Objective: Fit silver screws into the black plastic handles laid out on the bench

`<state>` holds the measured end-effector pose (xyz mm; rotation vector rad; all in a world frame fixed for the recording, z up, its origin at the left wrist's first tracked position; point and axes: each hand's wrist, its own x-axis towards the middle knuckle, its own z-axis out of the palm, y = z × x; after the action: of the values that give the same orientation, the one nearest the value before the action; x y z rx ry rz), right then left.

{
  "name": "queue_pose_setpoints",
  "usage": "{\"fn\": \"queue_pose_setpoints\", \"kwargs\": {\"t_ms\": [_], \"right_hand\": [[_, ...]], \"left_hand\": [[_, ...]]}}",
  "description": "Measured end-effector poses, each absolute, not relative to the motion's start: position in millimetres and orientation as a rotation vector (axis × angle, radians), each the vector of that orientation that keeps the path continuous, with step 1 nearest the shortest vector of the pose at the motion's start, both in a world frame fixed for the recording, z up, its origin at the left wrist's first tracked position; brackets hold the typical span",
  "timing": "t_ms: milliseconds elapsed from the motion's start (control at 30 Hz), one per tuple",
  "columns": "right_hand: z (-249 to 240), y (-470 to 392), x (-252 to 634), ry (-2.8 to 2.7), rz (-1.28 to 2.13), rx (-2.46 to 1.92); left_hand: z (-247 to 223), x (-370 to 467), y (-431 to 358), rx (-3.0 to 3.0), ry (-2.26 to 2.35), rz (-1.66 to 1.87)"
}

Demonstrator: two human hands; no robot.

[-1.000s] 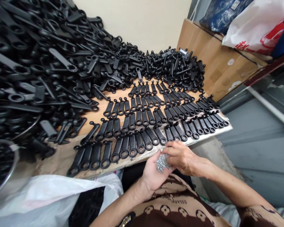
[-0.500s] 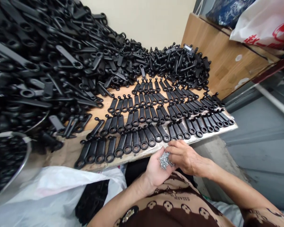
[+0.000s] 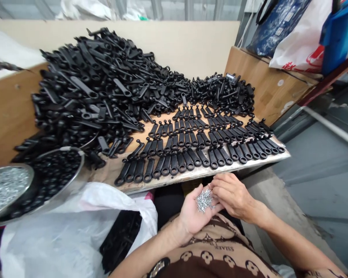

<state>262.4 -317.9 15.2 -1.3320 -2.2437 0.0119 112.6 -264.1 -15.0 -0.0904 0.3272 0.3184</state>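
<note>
My left hand (image 3: 193, 212) is palm up and cupped, with a small heap of silver screws (image 3: 205, 200) lying in it. Over its fingertips, my right hand (image 3: 233, 196) is closed, fingers bent and pressed together; what is between them is hidden. Both hands are just in front of the table edge. Beyond them, black crank-like handles (image 3: 173, 164) lie in several rows, each with a ring at the near end and a small knob at the far end.
Behind the rows rises a large pile of similar black handles (image 3: 104, 77). At left stand a metal bowl of black round parts (image 3: 58, 170) and a smaller bowl of silver screws (image 3: 8, 185). A white plastic bag (image 3: 55, 231) hangs below. A wooden board (image 3: 249, 73) borders the right side.
The view has shifted left and back, so more of the pile and the bowl of screws show. My right fingers have drawn slightly off the heap toward the left fingertips.
</note>
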Motion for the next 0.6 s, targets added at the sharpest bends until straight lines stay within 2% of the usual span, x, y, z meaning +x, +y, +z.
{"fn": "queue_pose_setpoints", "kwargs": {"t_ms": [400, 600], "right_hand": [[-3.9, -333.7, 247.9, -2.224, -0.492, -1.478], [-7.3, -328.8, 233.5, -2.244, -0.487, -1.454]], "left_hand": [[-20.9, 91.6, -283.9, -0.028, 0.389, 0.525], [-16.7, 83.0, -281.1, -0.039, 0.352, 0.542]]}}
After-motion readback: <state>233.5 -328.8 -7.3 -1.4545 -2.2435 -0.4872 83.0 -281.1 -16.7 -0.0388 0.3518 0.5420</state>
